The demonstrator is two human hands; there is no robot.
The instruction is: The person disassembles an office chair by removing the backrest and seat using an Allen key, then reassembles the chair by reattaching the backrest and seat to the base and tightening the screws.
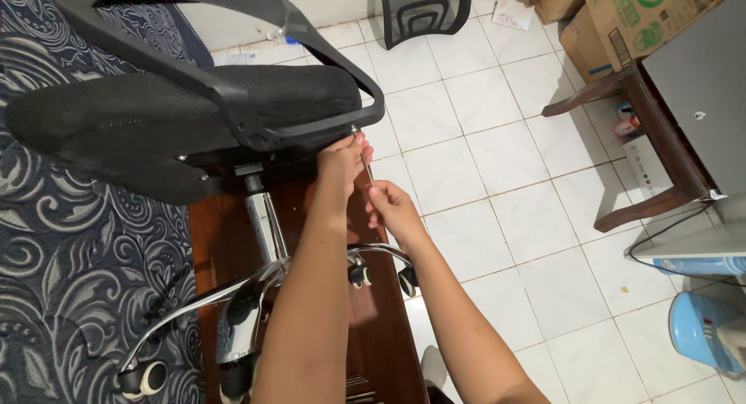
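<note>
Fingers of the right hand (pixel 391 204) are pinched shut round the lower end of a thin metal key (pixel 364 161), a slim rod that runs up and slightly left from the fingertips to a bolt (pixel 354 129) under the edge of the chair's armrest (pixel 311 47). The other fingers of that hand are curled in towards the palm. Just above and to the left, the left hand (pixel 339 161) reaches up under the seat (pixel 155 124); its fingertips are bunched close together right at the bolt, beside the top of the key, though whether they grip anything there cannot be told. The two hands sit near each other, the key between them.

The chair lies tipped on its side across a dark wooden board (pixel 373 326), its black seat to the upper left and the black armrest looping over it. A chrome column (pixel 264 221) runs down from the seat to the chrome base (pixel 233 311), with castors (pixel 406 280) close below the right hand. A patterned blue cloth (pixel 70 287) lies to the left, white floor tiles (pixel 497 163) to the right.
</note>
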